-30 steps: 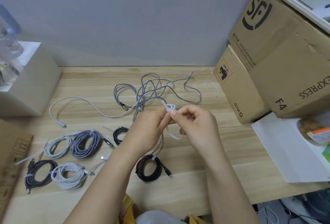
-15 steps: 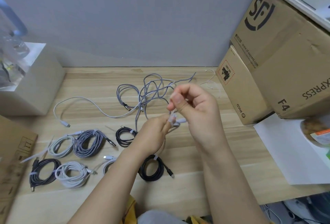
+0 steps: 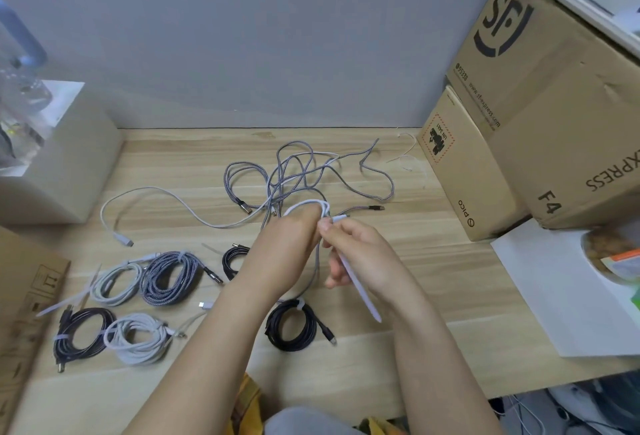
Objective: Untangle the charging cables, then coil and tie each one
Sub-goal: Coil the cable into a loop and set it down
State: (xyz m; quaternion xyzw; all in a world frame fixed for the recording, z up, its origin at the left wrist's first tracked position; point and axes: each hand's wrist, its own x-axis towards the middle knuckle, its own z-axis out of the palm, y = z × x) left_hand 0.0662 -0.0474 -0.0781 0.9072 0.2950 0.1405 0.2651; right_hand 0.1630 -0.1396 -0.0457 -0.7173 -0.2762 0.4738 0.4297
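Since half a second ago the right hand (image 3: pixel 360 254) has dropped from its raised spot to meet the left hand (image 3: pixel 287 247) low over the wooden table (image 3: pixel 398 348), and a white tie strip (image 3: pixel 356 282) now hangs out below its palm.

Head view: the left hand, fingers curled, grips a small white cable coil (image 3: pixel 311 207) whose loops show just above its knuckles; the right hand pinches the tie strip at the coil with thumb and forefinger, its other fingers curled round the strip, whose free end slants down to the near right; both hands touch at the coil, mid-table; beyond them on the far side lies the grey cable tangle (image 3: pixel 304 174), with one loose white cable (image 3: pixel 156 192) running out to the left; on the near left lie tied coils, namely a pale grey coil (image 3: pixel 116 284), a braided grey coil (image 3: pixel 169 278), a black coil (image 3: pixel 79 334) and a white coil (image 3: pixel 138 337); another black coil (image 3: pixel 292 325) sits near, between the forearms, and a further dark coil (image 3: pixel 233 258) is partly hidden behind the left wrist; cardboard boxes (image 3: pixel 540 115) stand stacked at the right, a sheet of white paper (image 3: pixel 554 296) before them.
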